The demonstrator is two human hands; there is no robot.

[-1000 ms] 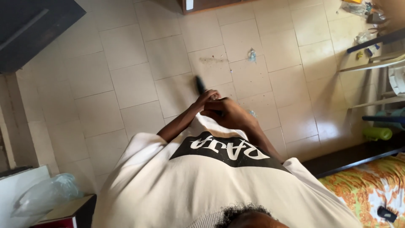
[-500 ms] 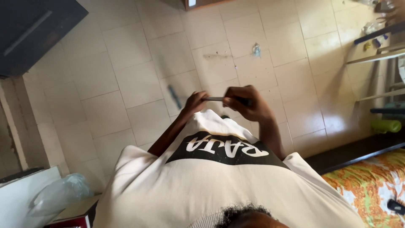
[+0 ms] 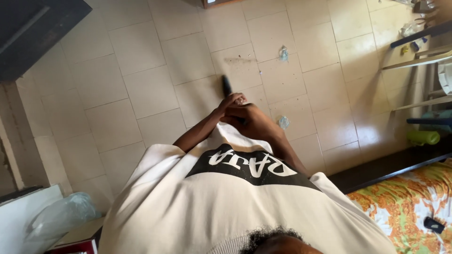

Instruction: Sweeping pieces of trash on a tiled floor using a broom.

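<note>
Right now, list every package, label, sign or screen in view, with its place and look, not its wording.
Shirt print: on the chest of the white shirt, black panel with white lettering.
Clear plastic bag: lower left, crumpled, see-through.
Small wrappers: on the floor tiles, clear and bluish.
Green cylinder: right edge, lying on its side.
No screens or signs.

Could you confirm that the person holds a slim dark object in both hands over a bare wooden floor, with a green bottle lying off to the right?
Not quite: the head view shows a pale tiled floor, not wood. The rest stands: both hands, left hand and right hand, meet on the slim dark object, and the green bottle lies at the right.
</note>
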